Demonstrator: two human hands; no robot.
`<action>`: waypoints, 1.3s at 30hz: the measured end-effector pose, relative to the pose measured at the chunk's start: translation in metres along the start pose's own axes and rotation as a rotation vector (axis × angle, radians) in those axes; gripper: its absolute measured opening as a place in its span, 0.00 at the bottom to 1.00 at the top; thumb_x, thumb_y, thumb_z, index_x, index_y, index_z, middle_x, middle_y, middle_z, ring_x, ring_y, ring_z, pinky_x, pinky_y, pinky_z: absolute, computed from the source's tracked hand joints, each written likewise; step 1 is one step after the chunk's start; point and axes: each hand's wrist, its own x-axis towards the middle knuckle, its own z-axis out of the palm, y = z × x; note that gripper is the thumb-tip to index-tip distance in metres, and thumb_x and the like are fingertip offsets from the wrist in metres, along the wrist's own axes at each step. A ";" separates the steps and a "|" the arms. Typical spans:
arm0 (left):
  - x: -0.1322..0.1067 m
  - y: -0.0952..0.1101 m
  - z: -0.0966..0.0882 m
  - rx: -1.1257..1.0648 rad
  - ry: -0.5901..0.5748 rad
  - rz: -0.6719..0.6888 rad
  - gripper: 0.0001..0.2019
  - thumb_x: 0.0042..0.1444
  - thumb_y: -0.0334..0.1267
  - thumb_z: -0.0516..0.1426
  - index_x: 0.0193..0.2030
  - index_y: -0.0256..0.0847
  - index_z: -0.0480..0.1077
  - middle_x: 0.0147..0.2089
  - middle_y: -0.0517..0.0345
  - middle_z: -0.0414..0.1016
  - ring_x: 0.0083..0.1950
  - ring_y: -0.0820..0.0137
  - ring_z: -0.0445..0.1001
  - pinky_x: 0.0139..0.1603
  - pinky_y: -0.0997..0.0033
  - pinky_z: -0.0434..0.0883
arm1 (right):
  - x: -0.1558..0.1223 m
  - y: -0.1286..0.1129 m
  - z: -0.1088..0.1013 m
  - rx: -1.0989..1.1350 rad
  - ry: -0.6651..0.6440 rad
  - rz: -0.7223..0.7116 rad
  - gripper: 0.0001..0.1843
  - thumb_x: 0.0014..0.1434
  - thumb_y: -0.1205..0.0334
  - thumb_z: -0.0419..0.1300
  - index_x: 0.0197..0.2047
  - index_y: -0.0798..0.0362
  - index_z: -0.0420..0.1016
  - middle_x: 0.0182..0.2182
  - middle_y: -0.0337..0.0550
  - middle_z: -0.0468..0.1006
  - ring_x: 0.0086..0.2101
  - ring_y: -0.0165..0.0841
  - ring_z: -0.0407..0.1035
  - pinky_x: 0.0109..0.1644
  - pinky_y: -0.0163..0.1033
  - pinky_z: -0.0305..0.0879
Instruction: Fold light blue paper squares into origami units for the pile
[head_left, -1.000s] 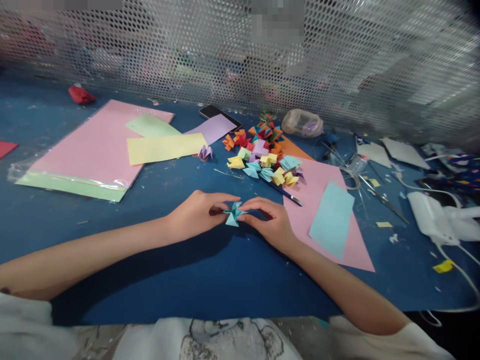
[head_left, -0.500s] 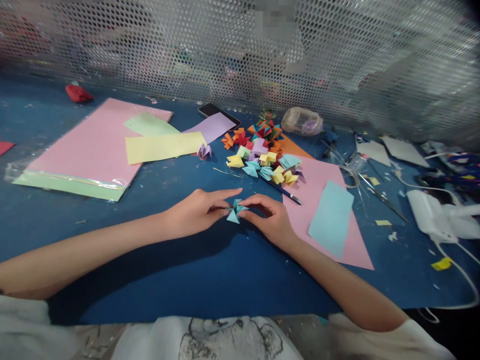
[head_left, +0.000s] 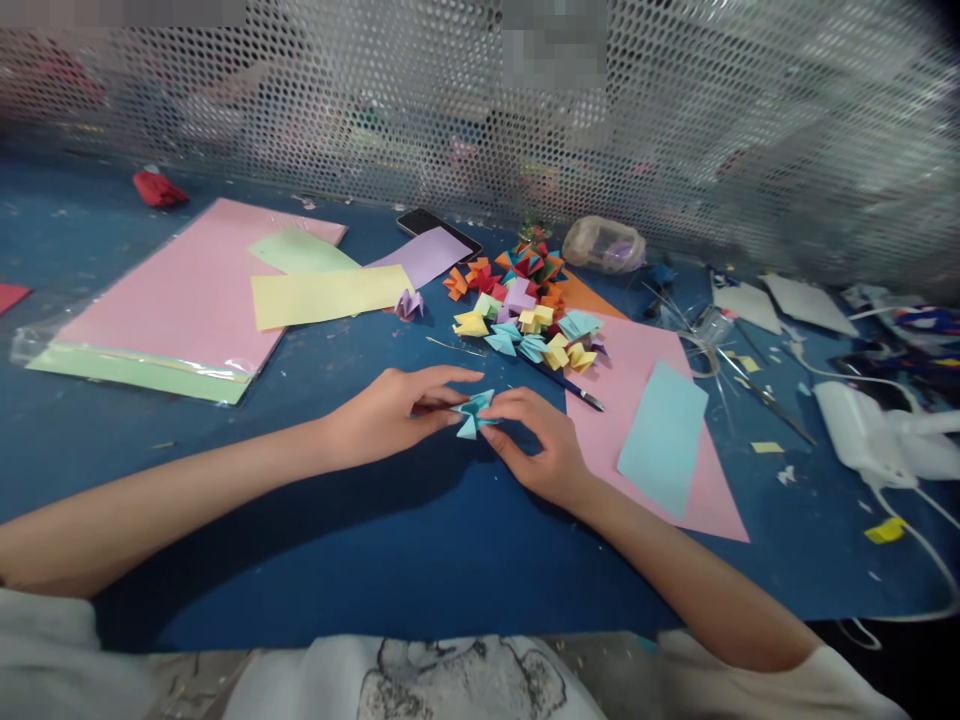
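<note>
A small light-blue folded paper piece (head_left: 473,412) sits just above the blue table (head_left: 420,540) between both of my hands. My left hand (head_left: 397,408) pinches its left side with thumb and fingers, the index finger stretched over it. My right hand (head_left: 536,440) grips its right side with curled fingers. Just beyond lies a heap of several folded paper pieces (head_left: 525,305) in orange, yellow, purple, red and light blue, with one purple piece (head_left: 409,303) apart to its left.
Pink paper in plastic (head_left: 172,305) with yellow (head_left: 330,295) and green sheets lies at left. A phone (head_left: 431,225), a pen (head_left: 570,385), a pink sheet (head_left: 660,470) under a light-blue strip (head_left: 664,440), scissors (head_left: 757,390) and a white device (head_left: 870,435) lie to the right. Perforated mesh (head_left: 675,130) walls the back.
The light-blue piece has been turned and lifted slightly between my fingers. My left index finger has stretched out over it, and my right fingers have shifted their grip.
</note>
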 end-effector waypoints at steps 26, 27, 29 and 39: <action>-0.009 -0.010 0.009 0.615 0.038 0.270 0.25 0.63 0.31 0.45 0.67 0.36 0.50 0.40 0.53 0.80 0.30 0.73 0.77 0.30 0.79 0.70 | 0.003 0.003 0.006 0.136 -0.229 0.201 0.16 0.63 0.66 0.52 0.51 0.42 0.71 0.40 0.43 0.67 0.41 0.35 0.65 0.47 0.43 0.64; -0.009 -0.010 0.009 0.609 0.040 0.262 0.25 0.63 0.31 0.45 0.67 0.37 0.50 0.40 0.53 0.80 0.29 0.73 0.77 0.29 0.79 0.69 | 0.003 0.003 0.007 0.143 -0.225 0.205 0.16 0.63 0.66 0.53 0.52 0.43 0.70 0.41 0.43 0.67 0.42 0.35 0.65 0.48 0.44 0.63; -0.008 -0.009 0.009 0.603 0.048 0.234 0.25 0.63 0.31 0.47 0.67 0.37 0.52 0.39 0.55 0.81 0.25 0.75 0.75 0.27 0.80 0.67 | 0.003 0.003 0.007 0.164 -0.218 0.202 0.16 0.63 0.66 0.53 0.53 0.43 0.69 0.42 0.44 0.68 0.43 0.35 0.65 0.49 0.44 0.63; -0.007 -0.006 0.008 0.587 0.029 0.244 0.25 0.63 0.32 0.48 0.67 0.36 0.51 0.40 0.53 0.80 0.24 0.74 0.74 0.27 0.79 0.67 | 0.003 0.003 0.005 0.187 -0.186 0.185 0.15 0.63 0.66 0.53 0.51 0.43 0.70 0.42 0.44 0.68 0.44 0.35 0.65 0.50 0.44 0.63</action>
